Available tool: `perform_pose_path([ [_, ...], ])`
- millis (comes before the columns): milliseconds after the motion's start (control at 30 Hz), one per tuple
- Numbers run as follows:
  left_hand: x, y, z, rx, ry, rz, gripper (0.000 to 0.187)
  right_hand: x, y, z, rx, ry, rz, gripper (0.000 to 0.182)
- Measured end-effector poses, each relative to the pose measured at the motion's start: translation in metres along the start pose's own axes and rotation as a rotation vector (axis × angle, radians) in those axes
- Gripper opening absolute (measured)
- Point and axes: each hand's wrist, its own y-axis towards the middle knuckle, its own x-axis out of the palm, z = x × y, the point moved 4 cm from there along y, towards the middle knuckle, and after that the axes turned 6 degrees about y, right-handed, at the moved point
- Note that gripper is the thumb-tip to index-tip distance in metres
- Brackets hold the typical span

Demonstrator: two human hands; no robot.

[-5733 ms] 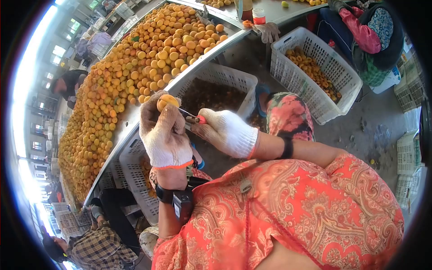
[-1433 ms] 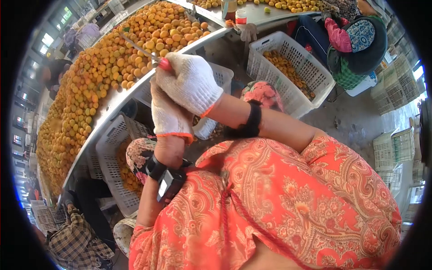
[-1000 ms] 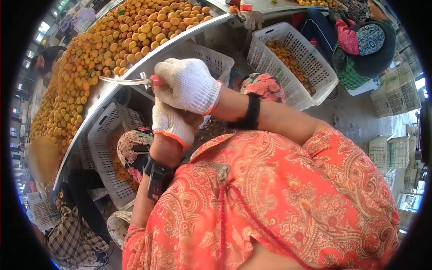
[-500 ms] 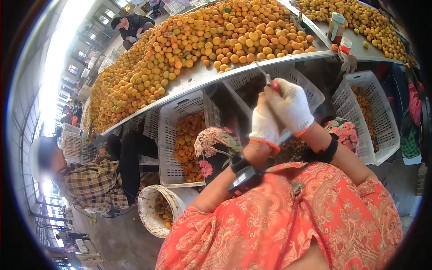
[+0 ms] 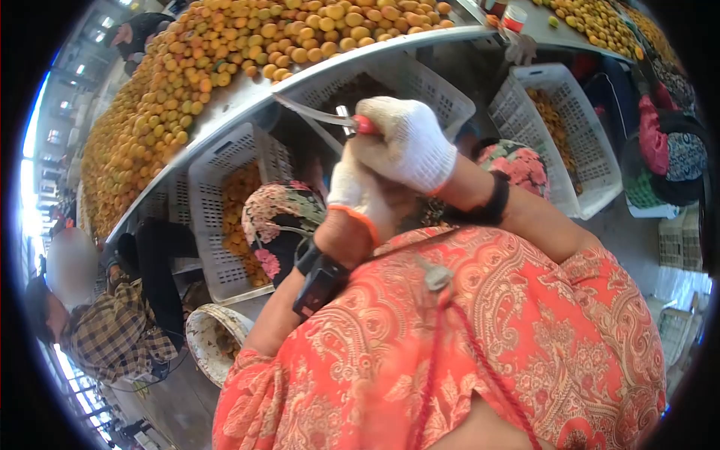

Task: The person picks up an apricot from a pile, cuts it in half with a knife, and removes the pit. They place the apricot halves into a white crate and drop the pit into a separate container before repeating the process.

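In the head view, my right hand [image 5: 409,142] wears a white knitted glove and is closed around the red handle of a knife [image 5: 365,125]. Its thin, pale blade points left, toward the table edge. My left hand [image 5: 354,184], gloved too, is curled just below and against the right one. Its fingers are partly covered, so whatever they may hold is hidden. Both hands are above my lap, over the perforated crate [image 5: 442,90] under the table. A heap of orange apricot-like fruit [image 5: 247,37] covers the table [image 5: 225,124] in front.
A white crate [image 5: 214,165] of orange fruit pieces stands left of my knees, another crate [image 5: 517,127] to the right. A stained white bucket [image 5: 199,337] is at lower left. A person in a checked shirt [image 5: 112,330] sits at left. A red-and-white jar [image 5: 514,18] stands on the table.
The view has shifted, so the surroundings sit further left and higher. The knife's blade, which pointed up and away, now points left. Both hands remain together.
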Motion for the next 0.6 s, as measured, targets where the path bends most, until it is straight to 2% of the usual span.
perform_pose_path([
  [33, -0.004, 0.003, -0.001, -0.010, 0.045, -0.027, 0.047, -0.002, -0.001, 0.000, -0.035, 0.000, -0.004, 0.019],
  [67, -0.007, 0.006, 0.000, -0.067, 0.022, 0.053, 0.047, -0.005, -0.001, 0.000, -0.053, 0.025, 0.016, 0.017],
  [100, -0.024, 0.021, 0.002, -0.091, -0.017, -0.397, 0.046, -0.007, -0.001, 0.003, -0.068, 0.050, 0.070, 0.017],
  [167, -0.014, 0.021, 0.009, -0.078, 0.103, -0.264, 0.051, -0.003, -0.002, 0.027, 0.423, 0.638, 0.165, 0.017],
  [200, -0.011, 0.022, 0.015, -0.018, 0.138, -0.349, 0.052, -0.007, -0.001, 0.032, 0.508, 0.813, 0.290, 0.018],
  [233, -0.009, 0.025, 0.013, -0.019, 0.154, -0.360, 0.052, -0.013, -0.004, 0.032, 0.497, 0.807, 0.305, 0.018],
  [300, -0.025, 0.037, 0.025, 0.018, 0.011, -0.145, 0.053, -0.022, 0.002, 0.026, 0.331, 0.628, 0.382, 0.015],
  [333, 0.000, 0.029, 0.028, -0.012, -0.106, -0.570, 0.053, -0.014, 0.004, 0.021, 0.267, 0.547, 0.297, 0.014],
  [367, -0.005, 0.031, 0.022, 0.217, -0.079, -0.042, 0.056, -0.009, 0.001, 0.016, 0.215, 0.367, 0.153, 0.015],
  [433, -0.014, 0.034, 0.019, 0.178, 0.008, -0.087, 0.054, -0.004, 0.000, 0.010, 0.145, 0.126, 0.134, 0.018],
  [500, -0.018, 0.034, 0.023, 0.226, 0.092, -0.029, 0.052, -0.014, 0.003, 0.004, 0.308, 0.385, 0.130, 0.021],
  [533, -0.015, 0.031, 0.025, 0.261, 0.092, 0.043, 0.051, -0.013, 0.002, 0.009, 0.270, 0.358, 0.164, 0.024],
  [567, -0.007, 0.029, 0.024, 0.271, 0.046, 0.145, 0.048, -0.021, 0.002, 0.003, 0.407, 0.463, 0.142, 0.025],
  [600, -0.017, 0.034, 0.028, 0.183, 0.049, 0.075, 0.047, -0.020, 0.000, 0.008, 0.499, 0.528, 0.185, 0.022],
])
